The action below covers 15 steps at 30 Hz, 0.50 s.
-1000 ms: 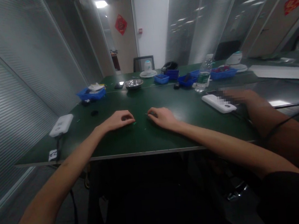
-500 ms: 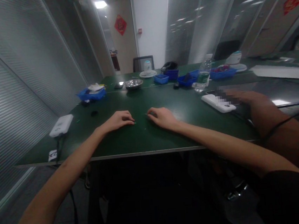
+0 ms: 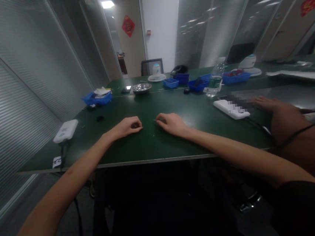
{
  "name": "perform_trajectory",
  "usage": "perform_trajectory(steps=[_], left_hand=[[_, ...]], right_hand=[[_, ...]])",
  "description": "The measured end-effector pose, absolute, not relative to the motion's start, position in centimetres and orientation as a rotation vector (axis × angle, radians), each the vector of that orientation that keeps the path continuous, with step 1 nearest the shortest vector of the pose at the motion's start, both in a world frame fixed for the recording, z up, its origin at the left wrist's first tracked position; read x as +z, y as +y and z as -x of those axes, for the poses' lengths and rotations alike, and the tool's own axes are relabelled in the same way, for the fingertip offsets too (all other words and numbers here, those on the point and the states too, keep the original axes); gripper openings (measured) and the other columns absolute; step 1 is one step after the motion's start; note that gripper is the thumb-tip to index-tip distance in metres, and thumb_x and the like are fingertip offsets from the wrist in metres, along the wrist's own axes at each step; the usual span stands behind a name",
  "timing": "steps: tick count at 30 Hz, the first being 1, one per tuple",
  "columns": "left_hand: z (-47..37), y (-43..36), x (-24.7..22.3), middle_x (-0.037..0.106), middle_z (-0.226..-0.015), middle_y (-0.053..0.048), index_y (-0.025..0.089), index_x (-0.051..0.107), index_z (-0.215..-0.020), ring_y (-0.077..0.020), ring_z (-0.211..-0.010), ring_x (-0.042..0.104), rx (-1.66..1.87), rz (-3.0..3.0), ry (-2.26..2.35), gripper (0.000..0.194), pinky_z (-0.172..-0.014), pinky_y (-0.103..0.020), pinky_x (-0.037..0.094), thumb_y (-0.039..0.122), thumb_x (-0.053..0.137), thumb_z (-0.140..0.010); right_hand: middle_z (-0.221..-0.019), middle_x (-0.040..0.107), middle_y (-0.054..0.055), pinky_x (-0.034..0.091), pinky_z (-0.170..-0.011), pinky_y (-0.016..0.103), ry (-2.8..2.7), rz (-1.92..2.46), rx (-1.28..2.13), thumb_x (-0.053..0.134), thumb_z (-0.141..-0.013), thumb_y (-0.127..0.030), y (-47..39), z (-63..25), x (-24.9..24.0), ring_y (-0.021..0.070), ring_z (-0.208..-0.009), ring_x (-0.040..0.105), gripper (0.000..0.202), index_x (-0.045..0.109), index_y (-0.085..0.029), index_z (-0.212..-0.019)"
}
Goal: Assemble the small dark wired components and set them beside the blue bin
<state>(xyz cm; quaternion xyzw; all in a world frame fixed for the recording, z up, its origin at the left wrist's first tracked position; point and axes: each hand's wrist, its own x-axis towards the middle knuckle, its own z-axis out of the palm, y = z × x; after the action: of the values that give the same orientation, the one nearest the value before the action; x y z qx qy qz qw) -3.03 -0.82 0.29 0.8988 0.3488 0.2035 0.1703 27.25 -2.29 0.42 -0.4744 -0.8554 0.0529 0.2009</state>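
Observation:
My left hand (image 3: 127, 126) rests on the green table (image 3: 138, 147) with its fingers curled and the thumb against the fingertips. If it holds something, that is too small to make out. A short way to the right, my right hand (image 3: 170, 123) lies on its side, fingers pinched. A thin, small tip pokes out at its fingertips, too small to name. The two hands are apart, facing each other. A metal bowl (image 3: 141, 89) stands beyond them, and a small black object (image 3: 100, 118) lies to the left of my left hand.
White power banks lie at the left (image 3: 66, 131) and right (image 3: 231, 109). Blue trays (image 3: 97, 98), a plastic bottle (image 3: 215, 79) and a white-and-blue canister (image 3: 156, 69) stand farther back. Another person's arm (image 3: 291, 120) reaches in from the right over a dark panel.
The thumb and fingertips of my left hand have closed together. My right hand has hardly moved. The other person's hand has drawn back to the right from the white power bank.

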Motion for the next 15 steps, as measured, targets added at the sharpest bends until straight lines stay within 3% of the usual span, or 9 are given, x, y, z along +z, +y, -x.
perform_trajectory(steps=[5, 10, 15], left_hand=[[5.1, 0.5, 0.0, 0.073, -0.098, -0.007, 0.019, 0.069, -0.103, -0.0179, -0.079, 0.065, 0.744, -2.448, 1.236, 0.025, -0.074, -0.031, 0.051, 0.043, 0.066, -0.096], [11.0, 2.6, 0.6, 0.075, -0.094, -0.009, 0.016, 0.07, -0.103, -0.0204, -0.085, 0.07, 1.196, -2.202, 1.699, 0.024, -0.081, -0.032, 0.055, 0.038, 0.068, -0.092], [18.1, 3.5, 0.4, 0.078, -0.105, -0.013, 0.011, 0.072, -0.123, -0.0214, -0.096, 0.075, 1.351, -1.832, 2.177, 0.037, -0.088, -0.029, 0.058, 0.029, 0.062, -0.093]], right_hand=[[-0.102, 0.078, 0.006, 0.045, -0.072, 0.029, -2.402, 1.319, 0.154, 0.053, -0.107, -0.044, -2.2, -27.3, 0.4, 0.0217, -0.086, 0.07, 0.031, 0.071, -0.027, -0.126], [-0.104, 0.078, 0.006, 0.044, -0.073, 0.03, -2.4, 1.285, 0.144, 0.053, -0.108, -0.044, -2.2, -27.4, 0.2, 0.0219, -0.088, 0.07, 0.031, 0.071, -0.026, -0.126], [-0.102, 0.078, 0.006, 0.044, -0.072, 0.029, -2.412, 1.283, 0.144, 0.053, -0.107, -0.044, -2.1, -27.4, 0.2, 0.0219, -0.088, 0.07, 0.03, 0.071, -0.026, -0.125]])
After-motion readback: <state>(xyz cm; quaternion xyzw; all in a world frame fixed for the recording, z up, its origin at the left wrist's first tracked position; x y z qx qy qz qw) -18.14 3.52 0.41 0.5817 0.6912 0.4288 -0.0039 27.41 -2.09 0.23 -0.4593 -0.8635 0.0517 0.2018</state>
